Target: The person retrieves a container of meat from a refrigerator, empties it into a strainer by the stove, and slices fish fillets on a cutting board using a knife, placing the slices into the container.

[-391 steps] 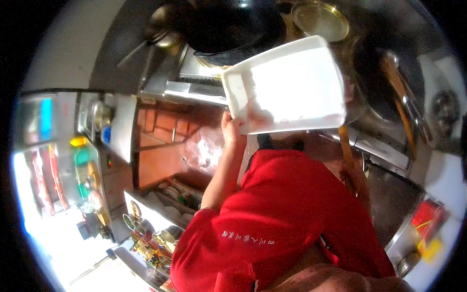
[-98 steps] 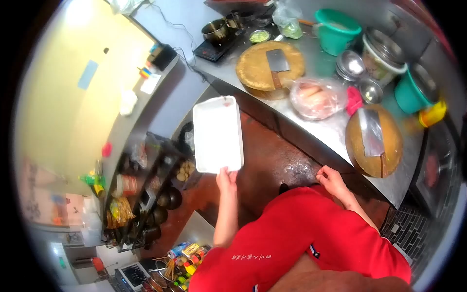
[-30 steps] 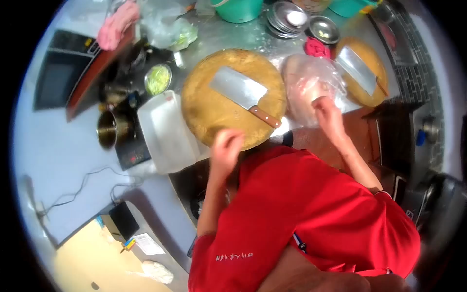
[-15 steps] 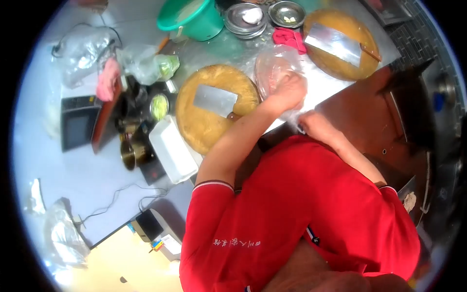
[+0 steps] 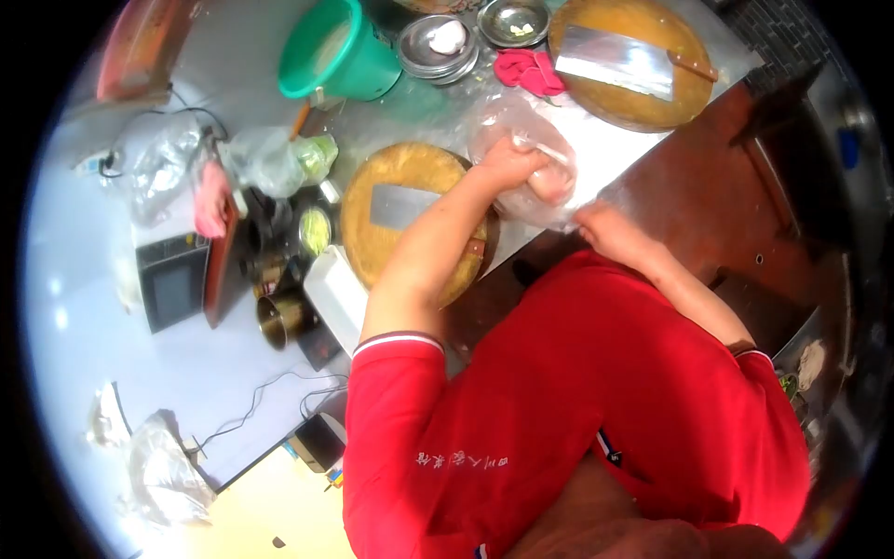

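Note:
A clear plastic bag (image 5: 561,186) with something pale pink, like raw meat, inside lies at the metal counter's near edge. My left hand (image 5: 514,164) is on the bag, its fingers curled into a bunched part of the plastic. Lower right, my right hand (image 5: 610,233) is closed at the bag's near end, pinching the loose film. Left of the bag, a cleaver (image 5: 399,206) lies flat on a round wooden chopping board (image 5: 368,172), partly covered by my left forearm.
Another cleaver (image 5: 615,63) rests on a second round board (image 5: 643,116). Behind are a pink cloth (image 5: 529,71), stacked metal plates (image 5: 438,65), a metal bowl (image 5: 512,23) and a green bucket (image 5: 368,70). A white tray (image 5: 337,296) stands at left, near a bowl of shredded greens (image 5: 315,230).
My left hand has moved left across the bag, uncovering more of its pink contents. My right hand stays at the near end. The whole view has shifted slightly.

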`<action>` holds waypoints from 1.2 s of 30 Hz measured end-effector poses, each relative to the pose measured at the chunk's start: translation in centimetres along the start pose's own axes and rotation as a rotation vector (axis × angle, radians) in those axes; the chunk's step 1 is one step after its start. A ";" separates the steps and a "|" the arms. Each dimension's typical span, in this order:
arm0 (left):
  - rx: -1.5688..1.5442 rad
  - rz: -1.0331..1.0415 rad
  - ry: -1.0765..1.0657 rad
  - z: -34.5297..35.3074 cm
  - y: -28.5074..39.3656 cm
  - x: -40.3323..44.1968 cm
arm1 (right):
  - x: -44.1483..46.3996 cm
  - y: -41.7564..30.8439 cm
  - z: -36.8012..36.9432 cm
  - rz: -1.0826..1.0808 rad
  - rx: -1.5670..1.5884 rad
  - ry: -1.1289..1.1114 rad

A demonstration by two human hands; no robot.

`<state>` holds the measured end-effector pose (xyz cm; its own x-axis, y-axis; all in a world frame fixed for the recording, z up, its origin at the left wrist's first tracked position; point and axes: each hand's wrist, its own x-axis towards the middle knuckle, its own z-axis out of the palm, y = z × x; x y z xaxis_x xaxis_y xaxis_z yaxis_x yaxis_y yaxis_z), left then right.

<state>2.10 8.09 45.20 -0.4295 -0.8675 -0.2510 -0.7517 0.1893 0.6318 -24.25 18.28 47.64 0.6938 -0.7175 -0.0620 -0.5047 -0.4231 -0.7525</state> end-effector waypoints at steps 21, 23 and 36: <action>-0.781 -0.004 1.155 -13.9 0.5 -24.5 | 4.6 -9.1 0.1 -0.248 0.121 0.237; -0.427 0.005 1.212 -13.3 -2.7 -26.8 | 6.6 -10.5 2.3 -0.301 0.118 0.158; 0.292 -0.105 0.773 1.1 -11.8 -39.0 | 14.3 -14.2 14.0 -0.276 -0.254 -0.113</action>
<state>27.17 40.22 46.68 0.0348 -0.9383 0.3440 -0.9138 0.1095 0.3912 0.02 21.77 48.24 0.8664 -0.4979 0.0376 -0.3922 -0.7252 -0.5658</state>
